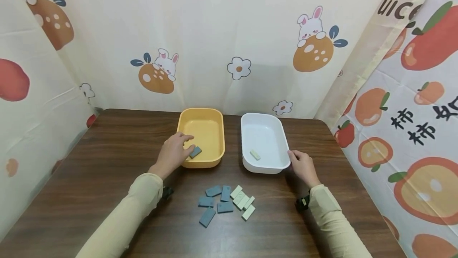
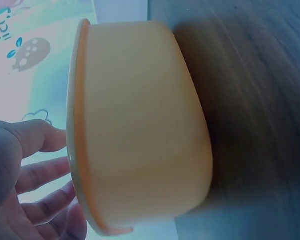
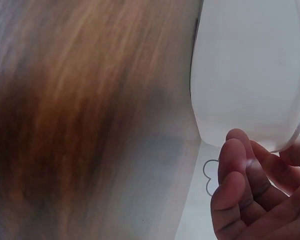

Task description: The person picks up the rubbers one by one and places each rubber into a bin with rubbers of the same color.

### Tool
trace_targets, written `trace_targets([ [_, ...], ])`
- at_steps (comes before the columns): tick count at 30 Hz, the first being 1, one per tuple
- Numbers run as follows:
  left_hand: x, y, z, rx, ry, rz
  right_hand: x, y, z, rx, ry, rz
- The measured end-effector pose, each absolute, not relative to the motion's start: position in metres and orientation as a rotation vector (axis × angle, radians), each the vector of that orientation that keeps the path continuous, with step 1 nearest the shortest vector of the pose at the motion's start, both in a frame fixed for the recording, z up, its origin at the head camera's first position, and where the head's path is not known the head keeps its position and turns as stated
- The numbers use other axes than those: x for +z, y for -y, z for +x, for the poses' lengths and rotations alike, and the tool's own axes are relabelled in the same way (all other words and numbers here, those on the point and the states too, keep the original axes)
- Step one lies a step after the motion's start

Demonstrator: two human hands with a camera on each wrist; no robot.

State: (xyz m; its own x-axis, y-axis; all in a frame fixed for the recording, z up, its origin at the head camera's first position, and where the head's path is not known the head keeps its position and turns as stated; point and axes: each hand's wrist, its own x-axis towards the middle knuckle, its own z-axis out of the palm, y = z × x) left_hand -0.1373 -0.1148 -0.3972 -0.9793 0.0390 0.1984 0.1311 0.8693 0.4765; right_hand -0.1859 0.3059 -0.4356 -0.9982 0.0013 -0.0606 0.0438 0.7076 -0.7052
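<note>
1 slate-blue rectangular block [image 1: 195, 152] in yellow plastic tub [image 1: 210, 132]; left hand [image 1: 173, 151] near it, released. Right hand [image 1: 302, 166] grips white plastic tub [image 1: 266, 134].

The head view looks down on the yellow tub [image 1: 209, 134] and white tub [image 1: 266, 136]; each wrist view faces one close up.

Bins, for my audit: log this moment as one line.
yellow bin: blue block inside, left hand above | white bin: green block inside, right hand pinching rim
</note>
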Motion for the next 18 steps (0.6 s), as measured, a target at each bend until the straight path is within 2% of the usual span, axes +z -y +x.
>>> trace_targets([
  [18,-0.404,0.140,-0.132,-0.805,2.858,0.099,-0.437,-0.306,-0.184,-1.188,-2.878,0.045],
])
